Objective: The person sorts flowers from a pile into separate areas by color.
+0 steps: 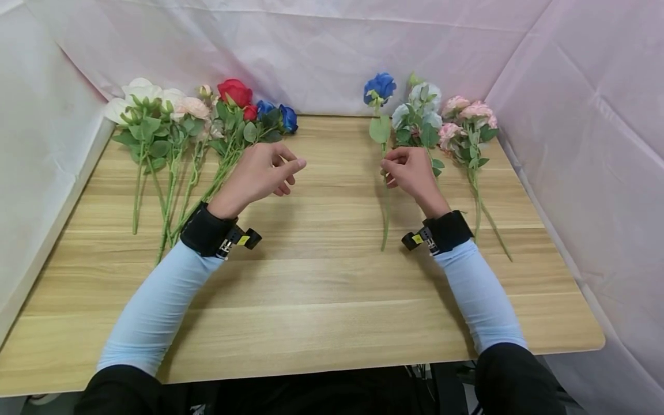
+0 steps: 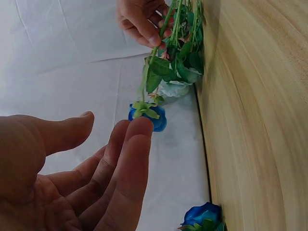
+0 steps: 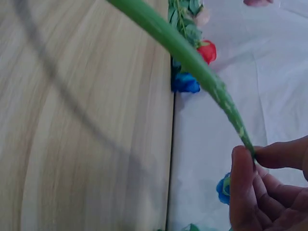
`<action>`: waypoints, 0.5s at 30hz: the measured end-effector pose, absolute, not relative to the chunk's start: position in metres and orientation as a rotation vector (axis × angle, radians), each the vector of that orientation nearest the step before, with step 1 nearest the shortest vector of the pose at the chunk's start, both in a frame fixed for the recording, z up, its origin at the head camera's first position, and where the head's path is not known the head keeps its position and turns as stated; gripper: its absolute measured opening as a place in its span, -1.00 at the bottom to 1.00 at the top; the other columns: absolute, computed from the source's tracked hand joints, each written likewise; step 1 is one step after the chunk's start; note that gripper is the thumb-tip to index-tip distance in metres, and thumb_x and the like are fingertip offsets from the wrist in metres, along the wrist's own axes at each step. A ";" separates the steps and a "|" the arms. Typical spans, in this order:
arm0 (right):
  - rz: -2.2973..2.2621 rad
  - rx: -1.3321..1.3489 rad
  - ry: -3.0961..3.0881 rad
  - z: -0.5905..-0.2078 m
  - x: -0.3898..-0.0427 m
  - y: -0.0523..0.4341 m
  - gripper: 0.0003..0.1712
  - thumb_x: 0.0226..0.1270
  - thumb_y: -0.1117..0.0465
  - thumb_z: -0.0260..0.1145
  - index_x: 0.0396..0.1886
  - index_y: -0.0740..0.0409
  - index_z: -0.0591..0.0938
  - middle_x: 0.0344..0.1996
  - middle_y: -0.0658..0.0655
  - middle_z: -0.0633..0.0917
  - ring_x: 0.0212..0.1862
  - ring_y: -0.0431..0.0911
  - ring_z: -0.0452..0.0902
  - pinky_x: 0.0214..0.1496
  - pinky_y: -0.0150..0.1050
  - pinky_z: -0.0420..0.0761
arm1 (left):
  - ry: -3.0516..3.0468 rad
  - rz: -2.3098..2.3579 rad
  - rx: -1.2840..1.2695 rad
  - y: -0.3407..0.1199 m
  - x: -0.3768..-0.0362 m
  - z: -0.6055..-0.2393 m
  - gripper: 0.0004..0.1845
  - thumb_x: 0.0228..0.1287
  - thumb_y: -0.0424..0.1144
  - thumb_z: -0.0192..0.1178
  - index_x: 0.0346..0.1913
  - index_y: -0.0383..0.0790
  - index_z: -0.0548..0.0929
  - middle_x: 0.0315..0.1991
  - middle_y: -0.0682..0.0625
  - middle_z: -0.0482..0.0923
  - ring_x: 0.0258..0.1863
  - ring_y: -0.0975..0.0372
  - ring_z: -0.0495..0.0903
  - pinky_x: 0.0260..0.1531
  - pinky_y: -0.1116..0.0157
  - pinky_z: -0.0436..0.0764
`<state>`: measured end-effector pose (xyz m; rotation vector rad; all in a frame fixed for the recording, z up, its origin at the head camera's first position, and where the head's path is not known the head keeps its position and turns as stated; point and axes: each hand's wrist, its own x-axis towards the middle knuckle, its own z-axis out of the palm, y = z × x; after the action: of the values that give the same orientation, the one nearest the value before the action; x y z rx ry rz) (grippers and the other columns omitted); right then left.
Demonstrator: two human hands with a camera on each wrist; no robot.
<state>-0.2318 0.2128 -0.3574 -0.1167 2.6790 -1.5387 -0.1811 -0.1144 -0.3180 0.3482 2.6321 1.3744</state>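
Between thumb and fingertips, my right hand [image 1: 411,171] pinches the green stem [image 3: 202,72] of a blue rose [image 1: 380,86]. That rose is raised off the table, bloom toward the back, its stem end pointing toward me. My left hand [image 1: 263,173] hovers over the table at left, thumb and fingers apart with nothing between them, as the left wrist view also shows. Close behind it lie red roses [image 1: 236,92] and dark blue roses [image 1: 288,119]. Pale blue flowers [image 1: 425,98] lie just behind my right hand and are partly hidden by it.
White flowers [image 1: 140,92] and pale pink flowers [image 1: 192,108] lie at the back left, stems toward me. Pink flowers [image 1: 474,112] lie at the right. White cloth [image 1: 321,52] hangs behind and beside the wooden table [image 1: 332,323].
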 end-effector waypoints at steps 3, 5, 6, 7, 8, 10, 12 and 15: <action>-1.426 -0.052 2.727 -0.361 -0.237 0.216 -0.68 0.50 0.20 0.30 0.06 0.34 0.71 -0.32 0.17 0.76 -0.45 -0.17 0.68 -0.33 -0.25 0.78 | 2.639 1.345 0.363 -0.115 -0.181 -0.318 -0.67 0.52 0.05 0.20 0.02 -0.14 0.71 -0.29 -0.14 0.74 -0.38 0.03 0.80 -0.39 0.22 0.78; -1.350 -0.019 2.751 -0.363 -0.240 0.216 -0.68 0.51 0.17 0.30 0.07 0.30 0.73 -0.25 0.21 0.77 -0.43 -0.16 0.69 -0.29 -0.20 0.79 | 2.644 1.328 0.379 -0.116 -0.180 -0.318 -0.66 0.53 0.07 0.19 0.02 -0.13 0.71 -0.27 -0.16 0.74 -0.41 0.10 0.79 -0.39 0.19 0.77; -1.312 -0.007 2.762 -0.364 -0.241 0.215 -0.68 0.52 0.16 0.30 0.07 0.28 0.73 -0.22 0.23 0.77 -0.41 -0.15 0.69 -0.27 -0.18 0.79 | 2.645 1.322 0.383 -0.116 -0.180 -0.318 -0.66 0.53 0.07 0.18 0.03 -0.13 0.71 -0.27 -0.16 0.74 -0.42 0.13 0.78 -0.39 0.18 0.77; -1.274 0.004 2.775 -0.366 -0.242 0.215 -0.69 0.52 0.15 0.30 0.06 0.27 0.74 -0.19 0.25 0.77 -0.41 -0.13 0.70 -0.26 -0.17 0.79 | 2.643 1.317 0.384 -0.116 -0.180 -0.318 -0.65 0.53 0.07 0.18 0.03 -0.13 0.70 -0.27 -0.15 0.74 -0.43 0.14 0.78 -0.38 0.16 0.77; -1.238 0.014 2.791 -0.367 -0.243 0.214 -0.69 0.52 0.15 0.30 0.05 0.26 0.75 -0.17 0.26 0.77 -0.41 -0.11 0.71 -0.27 -0.17 0.78 | 2.642 1.313 0.385 -0.116 -0.180 -0.318 -0.65 0.53 0.08 0.18 0.04 -0.13 0.70 -0.26 -0.16 0.74 -0.43 0.14 0.78 -0.37 0.13 0.77; -1.185 0.034 2.820 -0.370 -0.245 0.214 -0.71 0.51 0.14 0.30 0.02 0.24 0.77 -0.15 0.26 0.78 -0.42 -0.07 0.72 -0.31 -0.18 0.75 | 2.636 1.310 0.382 -0.116 -0.180 -0.318 -0.63 0.53 0.08 0.18 0.05 -0.14 0.70 -0.27 -0.15 0.74 -0.43 0.14 0.78 -0.35 0.10 0.78; -1.129 0.054 2.854 -0.373 -0.246 0.215 -0.72 0.51 0.14 0.30 -0.01 0.22 0.79 -0.16 0.24 0.78 -0.46 -0.06 0.70 -0.37 -0.22 0.70 | 2.632 1.306 0.376 -0.115 -0.180 -0.318 -0.63 0.53 0.08 0.18 0.05 -0.14 0.70 -0.27 -0.14 0.74 -0.43 0.14 0.78 -0.34 0.07 0.78; -1.050 0.070 2.896 -0.376 -0.247 0.217 -0.73 0.49 0.14 0.32 -0.06 0.20 0.81 -0.29 0.23 0.80 -0.54 -0.08 0.65 -0.42 -0.27 0.59 | 2.636 1.311 0.385 -0.115 -0.180 -0.319 -0.63 0.53 0.07 0.18 0.06 -0.15 0.71 -0.28 -0.14 0.74 -0.44 0.14 0.77 -0.34 0.05 0.78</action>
<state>-0.2470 0.2175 -0.3759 0.0701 2.8964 -1.0504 -0.1798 -0.1146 -0.3193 0.3850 2.6357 1.3107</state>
